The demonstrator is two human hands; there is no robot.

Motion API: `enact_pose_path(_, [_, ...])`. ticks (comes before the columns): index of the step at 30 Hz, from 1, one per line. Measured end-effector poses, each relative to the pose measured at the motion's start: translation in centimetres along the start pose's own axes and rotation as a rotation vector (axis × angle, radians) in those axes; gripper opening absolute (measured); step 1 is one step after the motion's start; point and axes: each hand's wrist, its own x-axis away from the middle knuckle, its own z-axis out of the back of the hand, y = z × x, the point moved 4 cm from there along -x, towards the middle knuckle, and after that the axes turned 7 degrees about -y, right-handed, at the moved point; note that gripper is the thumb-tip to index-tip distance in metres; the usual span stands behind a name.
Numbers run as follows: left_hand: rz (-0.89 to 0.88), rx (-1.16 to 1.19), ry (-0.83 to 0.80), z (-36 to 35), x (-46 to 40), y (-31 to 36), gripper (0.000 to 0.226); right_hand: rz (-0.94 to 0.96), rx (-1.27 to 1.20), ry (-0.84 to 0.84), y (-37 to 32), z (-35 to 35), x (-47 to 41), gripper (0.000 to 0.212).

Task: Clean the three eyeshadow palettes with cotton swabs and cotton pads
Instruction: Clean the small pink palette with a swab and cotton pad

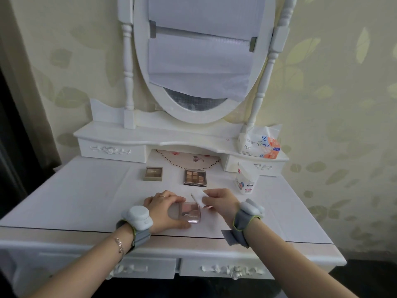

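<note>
My left hand [165,208] clamps the pink palette [190,212] flat on the counter [90,194] while my right hand [221,203] pinches a cotton pad [200,197] and swab [194,198] beside it; pressing too hard could crumble powder.

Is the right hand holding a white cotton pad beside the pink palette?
Yes, the right hand pinches a white cotton pad just right of the pink palette, which the left hand steadies on the table.

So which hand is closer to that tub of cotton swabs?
Right. The right hand, pinching a cotton pad, sits just in front and left of the tub; the left hand is farther left, on the pink palette.
</note>
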Motion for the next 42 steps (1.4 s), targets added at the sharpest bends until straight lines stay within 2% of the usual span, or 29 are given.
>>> enact_pose_path(3, [0.027,0.034,0.023,0.1,-0.1,-0.2,0.094,0.085,0.329,0.039,0.0,-0.5,0.1,0.024])
enact_pose_path(5, [0.022,0.038,0.039,0.1,-0.1,-0.3,0.089,0.141,0.461,0.069,-0.1,-1.1,0.1,0.025])
enact_pose_path(9, [0.019,0.046,0.074,0.0,0.0,-0.1,0.088,0.232,0.609,0.132,-0.3,-2.3,0.0,0.025])
enact_pose_path(12, [0.027,0.035,0.088,0.0,-0.1,0.1,0.088,0.268,0.696,0.117,-0.6,-2.9,0.0,0.027])
enact_pose_path(17, [0.028,0.002,0.053,0.0,-0.1,0.1,0.095,0.288,0.756,0.028,-1.1,-3.0,0.0,0.025])
enact_pose_path(21, [0.018,0.014,0.039,0.1,-0.1,0.2,0.088,0.31,0.817,-0.062,-1.3,-2.4,0.1,0.021])
enact_pose_path(30, [0.027,0.024,0.041,-0.2,-0.2,0.1,0.067,0.317,0.754,0.031,-1.2,-1.1,0.2,0.024])
enact_pose_path(38, [0.023,0.068,0.042,-0.1,-0.1,0.1,0.055,0.46,0.811,-0.181,-1.6,-2.8,1.6,0.019])
enact_pose_path(42, [0.011,0.049,0.055,-0.1,-0.1,0.0,0.064,0.469,0.85,-0.208,-1.8,-2.8,1.4,0.019])
